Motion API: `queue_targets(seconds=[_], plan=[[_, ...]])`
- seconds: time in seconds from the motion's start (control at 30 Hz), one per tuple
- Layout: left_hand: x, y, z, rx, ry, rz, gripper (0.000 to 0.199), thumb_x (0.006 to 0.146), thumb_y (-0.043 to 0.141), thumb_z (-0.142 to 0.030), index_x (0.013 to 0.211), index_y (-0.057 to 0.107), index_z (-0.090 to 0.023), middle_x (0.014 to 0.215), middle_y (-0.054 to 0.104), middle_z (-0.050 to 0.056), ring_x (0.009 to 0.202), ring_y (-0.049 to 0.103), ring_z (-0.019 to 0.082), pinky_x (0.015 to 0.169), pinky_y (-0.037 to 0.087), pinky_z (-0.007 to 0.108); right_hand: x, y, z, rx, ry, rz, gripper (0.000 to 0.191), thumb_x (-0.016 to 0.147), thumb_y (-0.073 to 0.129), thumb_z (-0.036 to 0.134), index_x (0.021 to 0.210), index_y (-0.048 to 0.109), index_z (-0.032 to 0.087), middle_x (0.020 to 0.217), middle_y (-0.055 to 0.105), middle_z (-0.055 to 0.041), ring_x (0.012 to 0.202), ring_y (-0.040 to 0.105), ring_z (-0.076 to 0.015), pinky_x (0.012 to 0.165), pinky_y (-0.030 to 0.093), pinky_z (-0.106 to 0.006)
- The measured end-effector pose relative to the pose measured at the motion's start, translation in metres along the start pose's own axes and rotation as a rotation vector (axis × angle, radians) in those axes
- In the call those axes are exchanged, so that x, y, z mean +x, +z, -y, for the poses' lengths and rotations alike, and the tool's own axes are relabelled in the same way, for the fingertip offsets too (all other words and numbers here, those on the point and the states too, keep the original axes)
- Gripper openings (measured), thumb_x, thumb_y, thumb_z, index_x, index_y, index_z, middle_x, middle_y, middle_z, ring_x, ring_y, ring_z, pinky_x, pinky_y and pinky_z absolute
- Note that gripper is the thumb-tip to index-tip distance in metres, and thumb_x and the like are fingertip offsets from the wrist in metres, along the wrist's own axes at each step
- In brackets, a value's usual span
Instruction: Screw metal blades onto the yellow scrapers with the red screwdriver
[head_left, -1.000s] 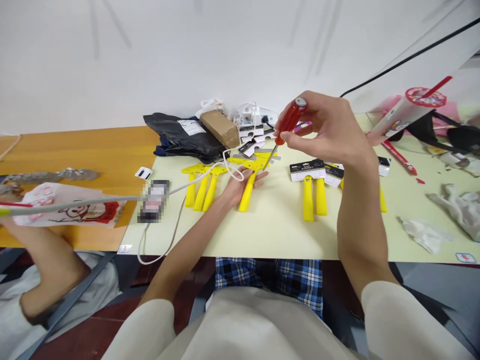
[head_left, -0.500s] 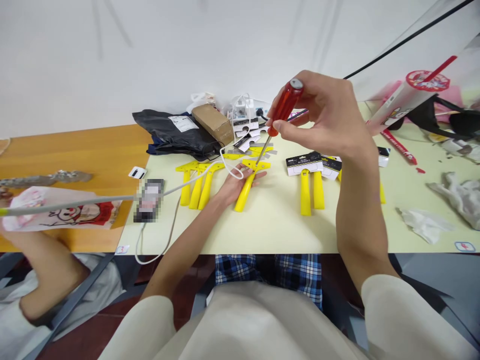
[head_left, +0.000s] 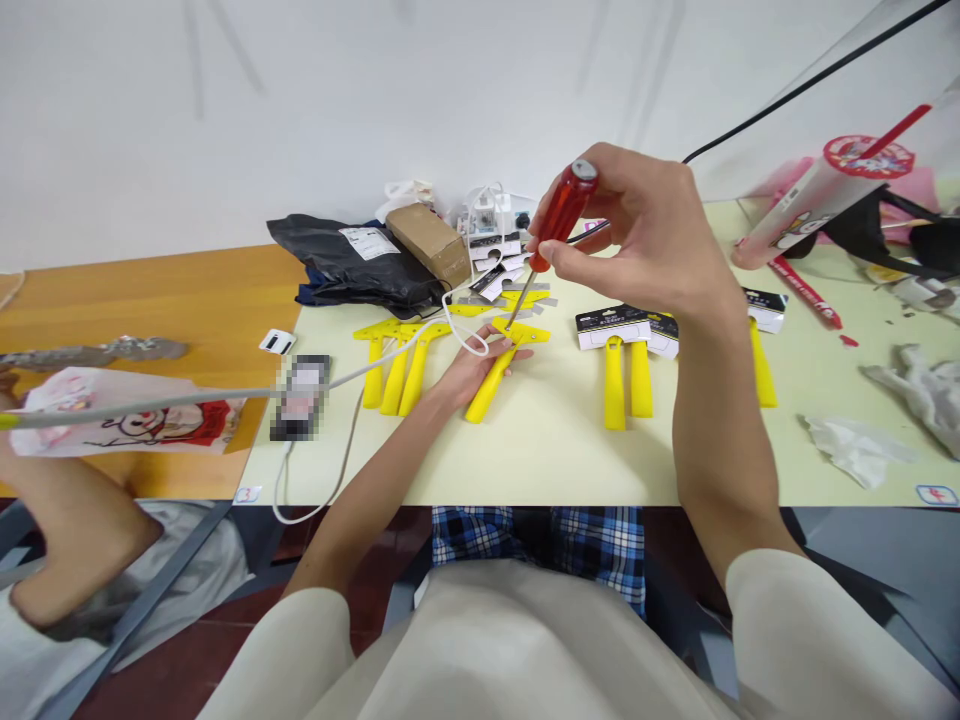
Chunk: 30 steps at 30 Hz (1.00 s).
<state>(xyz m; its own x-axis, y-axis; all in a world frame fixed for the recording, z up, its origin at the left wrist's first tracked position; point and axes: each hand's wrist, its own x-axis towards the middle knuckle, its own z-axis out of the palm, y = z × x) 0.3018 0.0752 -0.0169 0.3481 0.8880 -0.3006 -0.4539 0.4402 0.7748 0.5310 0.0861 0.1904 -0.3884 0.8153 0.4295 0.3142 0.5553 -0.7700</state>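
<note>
My left hand (head_left: 469,374) is closed around the neck of a yellow T-shaped scraper (head_left: 493,384), with fingertips showing on its right side. In my right hand (head_left: 649,235), raised above it, is a red-handled screwdriver (head_left: 564,216). Its shaft slants down to the left, and the tip meets the left part of the scraper's head at a screw spot. Just left of my left hand lie several yellow scraper handles (head_left: 394,375) side by side. Beyond it are loose yellow head pieces (head_left: 523,299) and grey blades (head_left: 537,288). Carded yellow scrapers (head_left: 615,385) lie to the right.
A white cable (head_left: 352,372) crosses in front of the handles near a phone (head_left: 301,398). Behind lie a black plastic bag (head_left: 352,265), a cardboard box (head_left: 427,243) and black-and-white cards (head_left: 495,280). A drink cup (head_left: 829,200) stands far right. Another person's arm (head_left: 75,515) is at left.
The screwdriver tip has shifted slightly left on the scraper's head, from near its middle to its left part. The scraper has turned a little clockwise. Both hands keep their hold.
</note>
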Motion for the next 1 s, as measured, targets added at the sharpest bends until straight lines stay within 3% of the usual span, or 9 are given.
queue_targets(seconds=[0.2, 0.43, 0.73, 1.0], plan=[[-0.0014, 0.0029, -0.0015, 0.025, 0.012, -0.004, 0.043, 0.081, 0.095, -0.019, 0.111, 0.064, -0.021, 0.124, 0.078, 0.008, 0.106, 0.084, 0.027, 0.054, 0.049, 0.020, 0.0009, 0.0013, -0.0031, -0.004, 0.029, 0.000, 0.027, 0.083, 0.091, 0.038, 0.091, 0.066, 0.035, 0.103, 0.079, -0.0007, 0.108, 0.078, -0.0351, 0.078, 0.073, -0.053], [-0.0024, 0.0042, -0.0022, 0.045, 0.021, 0.012, 0.045, 0.079, 0.097, -0.024, 0.109, 0.062, -0.022, 0.114, 0.076, 0.005, 0.095, 0.085, 0.025, 0.051, 0.049, 0.021, 0.0020, 0.0030, -0.0073, 0.015, -0.012, 0.018, 0.023, 0.089, 0.084, 0.034, 0.091, 0.062, 0.033, 0.102, 0.077, -0.0013, 0.103, 0.080, -0.0310, 0.075, 0.072, -0.047], [-0.0021, 0.0050, -0.0016, 0.049, 0.016, -0.010, 0.045, 0.083, 0.098, -0.037, 0.106, 0.062, -0.021, 0.100, 0.073, 0.004, 0.090, 0.084, 0.024, 0.048, 0.047, 0.021, 0.0037, 0.0049, -0.0081, 0.035, 0.012, -0.008, 0.032, 0.081, 0.095, 0.035, 0.090, 0.064, 0.031, 0.100, 0.080, -0.0038, 0.104, 0.080, -0.0343, 0.071, 0.071, -0.046], [0.0002, 0.0040, -0.0011, -0.008, 0.011, -0.048, 0.040, 0.088, 0.096, -0.038, 0.106, 0.065, -0.021, 0.108, 0.077, 0.005, 0.084, 0.084, 0.021, 0.043, 0.046, 0.020, 0.0013, 0.0040, -0.0044, 0.022, -0.019, 0.002, 0.021, 0.088, 0.084, 0.031, 0.093, 0.064, 0.033, 0.103, 0.079, -0.0020, 0.104, 0.079, -0.0324, 0.075, 0.071, -0.048]])
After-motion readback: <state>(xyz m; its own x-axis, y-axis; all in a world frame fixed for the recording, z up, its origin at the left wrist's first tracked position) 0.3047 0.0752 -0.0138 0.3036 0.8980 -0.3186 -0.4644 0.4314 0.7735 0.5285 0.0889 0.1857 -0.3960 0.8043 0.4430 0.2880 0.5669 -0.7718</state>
